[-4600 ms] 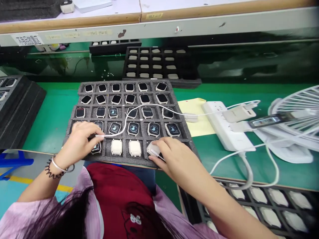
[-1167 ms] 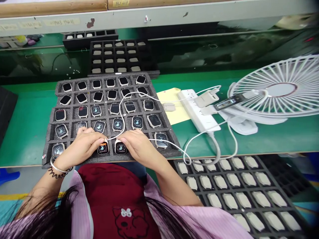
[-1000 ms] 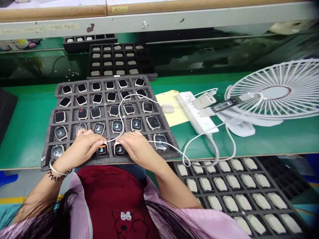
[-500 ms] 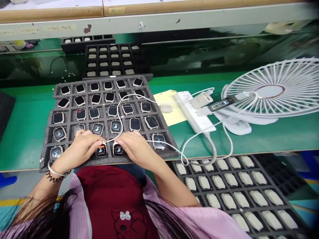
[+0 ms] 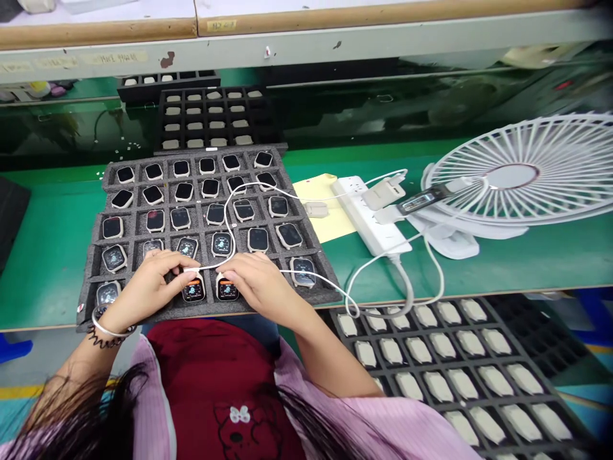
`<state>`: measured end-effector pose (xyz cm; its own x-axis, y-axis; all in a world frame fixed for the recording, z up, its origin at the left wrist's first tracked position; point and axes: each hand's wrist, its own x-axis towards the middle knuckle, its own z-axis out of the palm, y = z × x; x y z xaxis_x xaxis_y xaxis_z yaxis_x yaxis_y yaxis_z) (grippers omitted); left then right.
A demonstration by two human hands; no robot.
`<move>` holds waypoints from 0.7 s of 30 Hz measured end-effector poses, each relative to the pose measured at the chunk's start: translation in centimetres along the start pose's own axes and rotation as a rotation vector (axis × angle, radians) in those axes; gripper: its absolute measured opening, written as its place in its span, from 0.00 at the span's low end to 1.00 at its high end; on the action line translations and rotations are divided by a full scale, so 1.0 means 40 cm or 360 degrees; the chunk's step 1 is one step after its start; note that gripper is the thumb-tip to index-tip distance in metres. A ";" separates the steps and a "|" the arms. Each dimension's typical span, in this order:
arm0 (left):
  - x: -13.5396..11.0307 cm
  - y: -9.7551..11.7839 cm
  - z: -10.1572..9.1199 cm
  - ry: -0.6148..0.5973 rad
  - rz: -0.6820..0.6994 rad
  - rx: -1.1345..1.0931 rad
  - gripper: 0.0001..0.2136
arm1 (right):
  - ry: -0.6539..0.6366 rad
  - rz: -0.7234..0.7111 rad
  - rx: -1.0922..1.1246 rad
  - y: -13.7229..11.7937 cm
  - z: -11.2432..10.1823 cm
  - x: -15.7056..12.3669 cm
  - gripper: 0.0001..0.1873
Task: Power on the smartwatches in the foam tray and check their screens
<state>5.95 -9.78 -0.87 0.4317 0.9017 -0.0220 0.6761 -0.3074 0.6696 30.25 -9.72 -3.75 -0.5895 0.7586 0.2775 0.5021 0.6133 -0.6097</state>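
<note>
A dark grey foam tray holds rows of smartwatches with pale cases in its pockets. My left hand pinches the end of a white charging cable at the top edge of a front-row smartwatch. Beside it, my right hand is closed at the top of another smartwatch, its thumb by the upper corner. A second white charging cable leads out from under that hand; its end is hidden. Both watches have lit screens with an orange band near the top.
Right of the tray stand a white power strip with chargers, a small plug-in meter and a white fan. Yellow paper lies beneath the strip's edge. More trays sit behind and below right.
The right-hand watch now shows an orange band on its screen, as the left one did before. My left fingers have lifted slightly, showing more of the cable end.
</note>
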 end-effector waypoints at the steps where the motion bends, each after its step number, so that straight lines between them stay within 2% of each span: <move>1: 0.000 0.000 0.002 0.0094 -0.0042 -0.0071 0.13 | 0.0059 -0.0006 0.0054 0.000 0.001 0.001 0.13; 3: -0.005 0.013 0.000 0.0372 -0.0168 -0.0217 0.11 | 0.0247 -0.0053 0.0113 -0.003 -0.001 -0.002 0.10; 5: -0.021 0.049 -0.011 0.0678 -0.0227 -0.0395 0.10 | 0.0541 -0.0113 0.0080 -0.014 -0.014 -0.015 0.11; 6: -0.033 0.074 -0.019 0.0762 -0.0184 -0.0509 0.10 | 0.0724 -0.0134 0.0039 -0.023 -0.025 -0.025 0.12; 7: -0.047 0.101 -0.027 0.0690 -0.0033 -0.0657 0.09 | 0.0940 -0.0146 -0.0005 -0.032 -0.039 -0.037 0.13; 8: -0.061 0.127 -0.034 0.0359 0.0220 -0.0812 0.11 | 0.1190 -0.0151 -0.0048 -0.043 -0.054 -0.051 0.15; 9: -0.074 0.151 -0.039 -0.0066 0.0485 -0.0906 0.12 | 0.1481 -0.0153 -0.0087 -0.054 -0.072 -0.064 0.16; 10: -0.084 0.171 -0.039 -0.0472 0.0632 -0.0908 0.12 | 0.1775 -0.0160 -0.0127 -0.064 -0.090 -0.077 0.16; 11: -0.090 0.183 -0.033 -0.0795 0.0678 -0.0803 0.10 | 0.2044 -0.0171 -0.0172 -0.072 -0.108 -0.089 0.16; 12: -0.093 0.189 -0.021 -0.1002 0.0657 -0.0606 0.09 | 0.2234 -0.0175 -0.0227 -0.078 -0.125 -0.098 0.15; 13: -0.092 0.189 -0.002 -0.1088 0.0576 -0.0346 0.09 | 0.2306 -0.0166 -0.0297 -0.081 -0.141 -0.105 0.15; 14: -0.091 0.184 0.020 -0.1072 0.0490 -0.0050 0.10 | 0.2250 -0.0144 -0.0371 -0.080 -0.156 -0.110 0.15; 15: -0.089 0.177 0.046 -0.1023 0.0404 0.0242 0.11 | 0.2095 -0.0110 -0.0436 -0.076 -0.168 -0.113 0.15; 17: -0.085 0.162 0.098 -0.1014 0.0311 0.0601 0.13 | 0.1684 -0.0026 -0.0498 -0.056 -0.182 -0.114 0.15; 19: -0.085 0.153 0.139 -0.1032 0.0284 0.0743 0.14 | 0.1395 0.0075 -0.0493 -0.016 -0.186 -0.109 0.12; 21: -0.086 0.147 0.167 -0.1030 0.0266 0.0779 0.14 | 0.1266 0.0212 -0.0534 0.044 -0.183 -0.101 0.12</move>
<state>12.42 -16.72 -1.80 0.7067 0.5252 -0.4740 0.6915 -0.6543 0.3061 38.18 -10.09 -0.51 0.0410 0.6805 0.7316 0.7691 0.4459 -0.4578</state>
